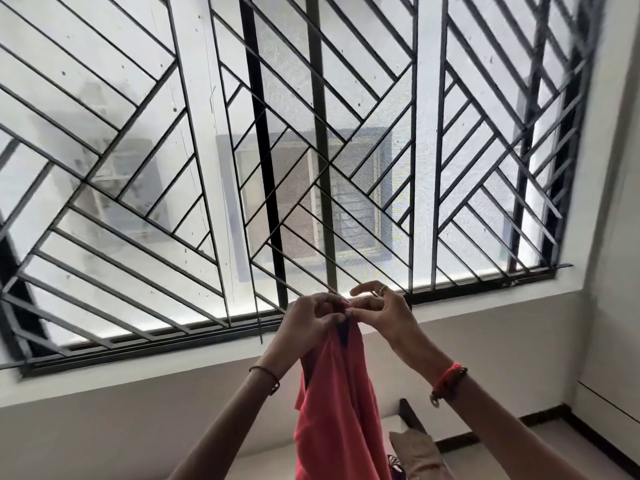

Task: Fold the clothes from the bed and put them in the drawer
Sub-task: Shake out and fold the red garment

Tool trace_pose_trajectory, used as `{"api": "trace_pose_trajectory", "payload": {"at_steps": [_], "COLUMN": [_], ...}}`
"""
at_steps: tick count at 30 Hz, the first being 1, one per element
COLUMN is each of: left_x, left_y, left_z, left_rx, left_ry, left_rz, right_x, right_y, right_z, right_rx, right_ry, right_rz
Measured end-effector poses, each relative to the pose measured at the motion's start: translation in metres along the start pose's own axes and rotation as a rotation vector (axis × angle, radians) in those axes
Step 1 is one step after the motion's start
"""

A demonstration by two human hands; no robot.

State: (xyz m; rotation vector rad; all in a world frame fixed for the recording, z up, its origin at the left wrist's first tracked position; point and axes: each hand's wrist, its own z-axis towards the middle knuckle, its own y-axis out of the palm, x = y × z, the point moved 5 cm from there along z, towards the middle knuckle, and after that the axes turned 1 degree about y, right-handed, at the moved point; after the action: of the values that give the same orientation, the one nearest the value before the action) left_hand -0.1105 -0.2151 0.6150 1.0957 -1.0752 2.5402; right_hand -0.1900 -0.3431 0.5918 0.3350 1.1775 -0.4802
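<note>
A coral-red garment (337,403) hangs down from both raised hands in front of the window. My left hand (308,323) grips its top edge with curled fingers. My right hand (384,313) pinches the same top edge right beside it, index finger lifted. The lower part of the cloth runs out of the bottom of the view. A beige garment (414,452) lies below on the bed, with a bit of dark patterned cloth (394,464) next to it.
A large window with a black diagonal grille (311,150) fills the wall ahead. The dark bed frame corner (410,415) shows at the lower right, near a white wall and a floor with dark skirting (540,415).
</note>
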Motion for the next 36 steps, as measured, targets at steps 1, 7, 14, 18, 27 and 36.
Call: {"api": "trace_pose_trajectory", "payload": {"at_steps": [1,7,14,18,27,36], "left_x": [0.002,0.009,0.01,0.013,0.022,0.028], "left_y": [-0.001,-0.01,-0.007,0.001,0.018,0.025], "left_z": [0.0,-0.004,0.0,-0.002,-0.006,0.006], "left_rx": [-0.007,0.056,0.145,0.077,0.135,0.152], "left_ry": [0.005,0.032,0.119,0.13,0.23,0.244], "left_rz": [0.015,0.288,0.368,0.197,0.232,0.257], "right_x": [-0.001,-0.003,-0.013,-0.019,-0.039,-0.05], "right_y": [0.0,-0.001,-0.006,-0.011,-0.019,-0.023], "right_z": [0.0,0.0,0.001,-0.001,0.002,-0.002], "right_rx": [-0.011,-0.077,-0.111,-0.108,-0.01,0.05], "right_ry": [0.0,0.036,0.022,0.014,-0.059,-0.18], "right_rz": [0.017,0.14,0.101,0.065,-0.304,-0.505]}}
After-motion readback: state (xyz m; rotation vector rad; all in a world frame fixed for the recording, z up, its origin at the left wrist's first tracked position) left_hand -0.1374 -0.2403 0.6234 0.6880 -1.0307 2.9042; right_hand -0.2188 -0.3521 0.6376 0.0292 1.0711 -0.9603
